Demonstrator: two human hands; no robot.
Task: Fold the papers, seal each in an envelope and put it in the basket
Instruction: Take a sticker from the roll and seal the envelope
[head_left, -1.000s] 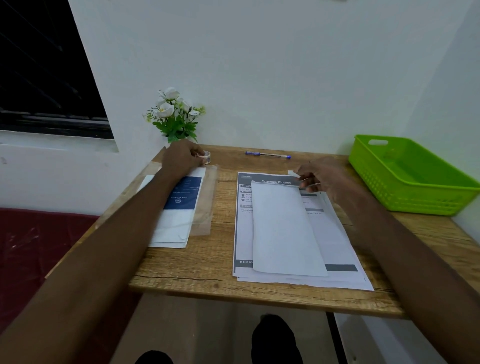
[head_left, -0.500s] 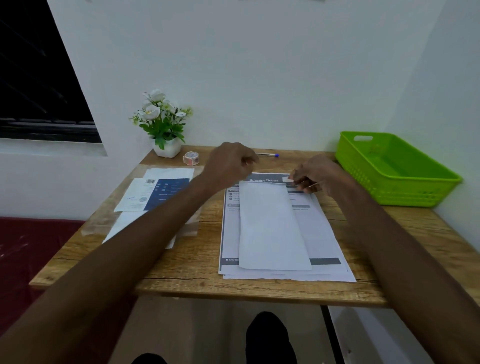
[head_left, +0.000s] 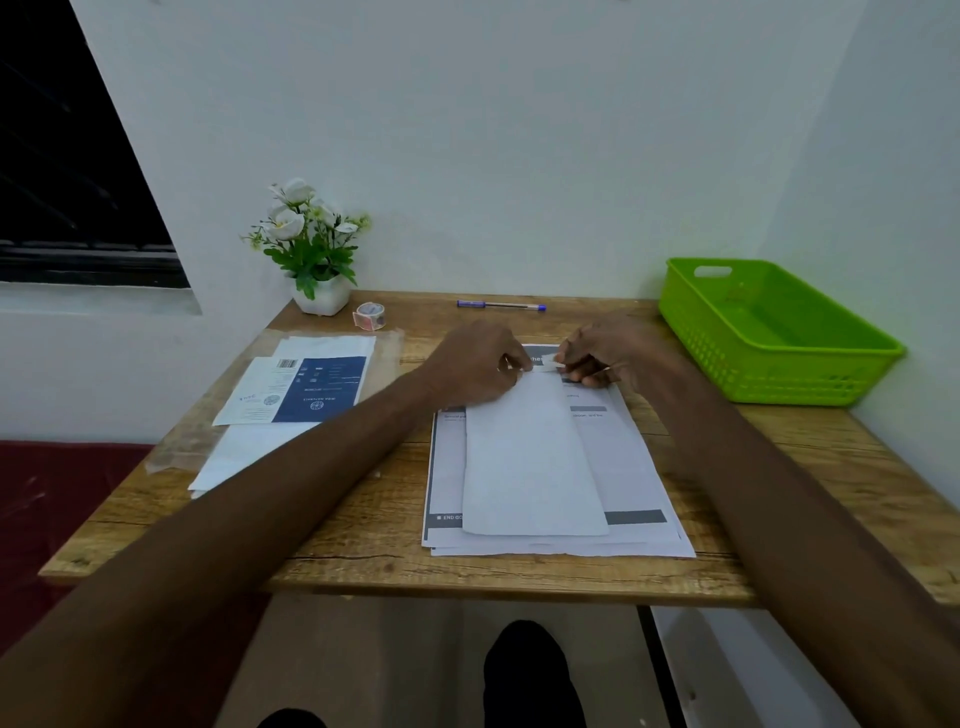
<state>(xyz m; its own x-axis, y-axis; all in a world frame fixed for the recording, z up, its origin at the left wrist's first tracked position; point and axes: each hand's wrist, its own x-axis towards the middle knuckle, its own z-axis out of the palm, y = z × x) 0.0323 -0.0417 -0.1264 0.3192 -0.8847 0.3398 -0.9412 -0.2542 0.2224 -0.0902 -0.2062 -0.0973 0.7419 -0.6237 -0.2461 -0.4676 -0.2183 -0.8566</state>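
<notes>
**Tape strip could go on crooked or stick to the sheets below**

Left hand (head_left: 475, 371) and right hand (head_left: 597, 353) both pinch a small tape strip (head_left: 545, 365) at the far end of the white envelope (head_left: 532, 457), which lies on the paper stack (head_left: 631, 467) mid-surface. Risks, as I judge them: the strip lands skewed or curls onto a finger; it overlaps the edge and bonds the envelope to the stack; loose sheets slide under pressing. Green basket (head_left: 769, 332) sits far right, nothing in it. Tape roll (head_left: 370, 315) rests near the plant (head_left: 311, 244).
</notes>
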